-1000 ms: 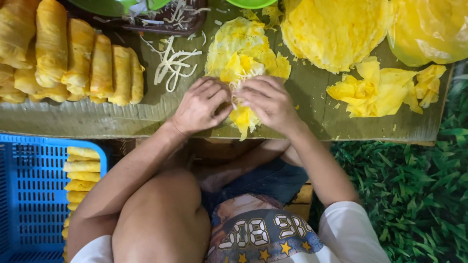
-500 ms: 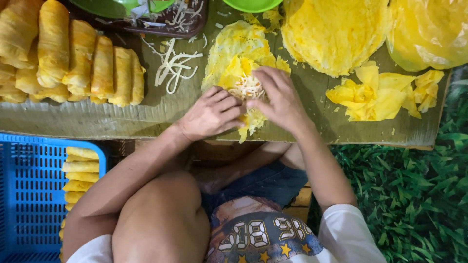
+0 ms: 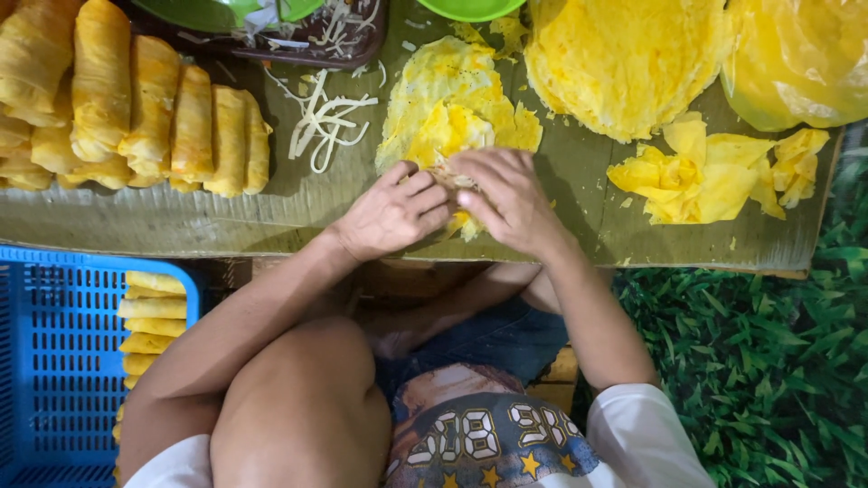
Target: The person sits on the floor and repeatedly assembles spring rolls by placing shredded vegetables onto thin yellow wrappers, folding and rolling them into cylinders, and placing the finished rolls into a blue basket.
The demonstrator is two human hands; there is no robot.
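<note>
Crepe (image 3: 449, 104) edge pinched between both hands' grip.

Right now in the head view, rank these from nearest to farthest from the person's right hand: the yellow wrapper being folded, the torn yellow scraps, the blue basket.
1. Yellow wrapper, under the right hand.
2. Torn yellow scraps, off to the right.
3. Blue basket, far left, below the board.

A translucent yellow plastic bag (image 3: 796, 63) lies top right.

crepe filling (image 3: 449, 173) prob hidden under hands, green bowl (image 3: 472, 8) cut off
</note>
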